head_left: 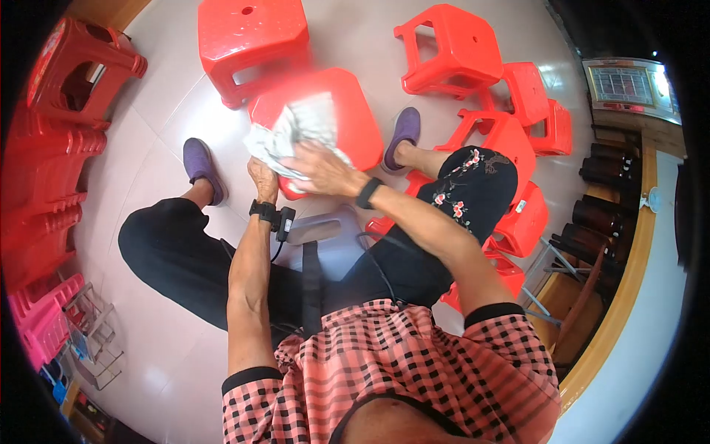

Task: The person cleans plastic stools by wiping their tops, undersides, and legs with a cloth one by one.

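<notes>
A red plastic stool (359, 122) stands between my feet, with a pale, crumpled cloth (307, 122) on its seat. My right hand (323, 170) holds the cloth down against the near part of the seat. The cloth's far end is smeared by motion. At the stool's near left corner is my left hand (262, 176), its fingers mostly hidden by the cloth, so I cannot tell whether they grip the stool or the cloth. A black band with a small device (283, 220) is on the left wrist, and a black band (368, 192) on the right.
Another red stool (251, 33) stands just beyond the one between my feet. More red stools (455, 48) stand at the right. Stacked red stools (44, 163) line the left side, near a pink plastic item (52, 311). Under me is a grey-blue stool (336, 240).
</notes>
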The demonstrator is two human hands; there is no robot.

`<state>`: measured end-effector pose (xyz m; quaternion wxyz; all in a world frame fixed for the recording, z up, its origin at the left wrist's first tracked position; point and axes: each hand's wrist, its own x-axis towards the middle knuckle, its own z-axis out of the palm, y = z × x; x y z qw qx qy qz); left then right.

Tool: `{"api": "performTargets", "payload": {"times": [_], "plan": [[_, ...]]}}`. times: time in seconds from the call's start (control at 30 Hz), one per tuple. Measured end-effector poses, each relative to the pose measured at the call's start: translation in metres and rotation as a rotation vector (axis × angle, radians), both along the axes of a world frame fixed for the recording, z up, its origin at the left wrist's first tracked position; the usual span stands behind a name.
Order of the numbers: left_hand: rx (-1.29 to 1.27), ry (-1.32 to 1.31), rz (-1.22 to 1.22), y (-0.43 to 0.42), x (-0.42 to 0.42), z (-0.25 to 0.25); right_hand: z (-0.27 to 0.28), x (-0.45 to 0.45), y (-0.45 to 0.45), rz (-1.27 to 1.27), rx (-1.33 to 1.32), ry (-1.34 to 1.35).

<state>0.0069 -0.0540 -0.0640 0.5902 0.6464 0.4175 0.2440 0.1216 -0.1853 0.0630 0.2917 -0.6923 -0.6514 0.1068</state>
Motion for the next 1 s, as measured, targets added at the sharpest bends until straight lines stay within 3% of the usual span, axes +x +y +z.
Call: {"api": "performTargets", "payload": {"times": [0.07,0.1,0.2,0.27,0.4,0.47,0.5,0.57,0.6,0.63,0.73,0.8,0.87,0.93,1.0], "plan": [[0.072,-0.012,0.021,-0.001,0.008,0.009,0.002,0.027,-0.036,0.060,-0.076,-0.008],[-0.079,0.273,0.034,0.005,0.007,0.010,-0.005,0.043,-0.050,-0.038,-0.054,-0.049],[0.084,0.226,0.017,-0.002,0.010,0.015,-0.002,0.084,-0.051,-0.462,-0.039,-0.052],[0.019,0.168,0.053,-0.004,0.012,0.005,-0.006,0.110,-0.029,-0.694,-0.112,-0.034],[0.033,0.033,0.069,-0.009,0.014,0.006,-0.025,0.131,0.048,-0.774,0.077,-0.125],[0.056,0.105,0.031,-0.006,0.012,0.000,-0.033,0.114,0.086,-0.703,0.030,-0.070],[0.066,0.141,0.010,-0.006,0.010,-0.001,-0.071,0.104,0.102,-0.570,0.041,-0.244],[-0.050,0.181,0.030,-0.001,0.015,0.019,-0.071,0.073,0.112,-0.432,0.097,-0.223],[-0.109,0.198,0.032,-0.001,0.019,0.026,-0.029,0.038,0.103,-0.429,0.141,-0.030],[-0.282,0.216,-0.020,0.011,0.005,-0.020,-0.025,0.018,0.092,-0.369,0.092,0.036],[-0.945,-0.307,0.246,0.018,-0.007,-0.026,-0.007,-0.015,0.045,-0.094,0.013,0.018],[-0.087,0.302,-0.444,0.029,-0.005,0.025,0.002,-0.021,0.005,0.050,-0.044,-0.031],[-0.790,-0.449,-0.289,0.032,-0.015,-0.034,0.001,-0.006,-0.031,0.113,-0.073,-0.028],[-0.920,-0.241,-0.022,0.025,0.003,-0.002,-0.006,0.028,-0.060,0.093,-0.074,0.036],[-0.935,-0.260,-0.144,0.030,0.000,-0.006,0.005,0.062,-0.076,-0.106,-0.033,-0.014]]}}
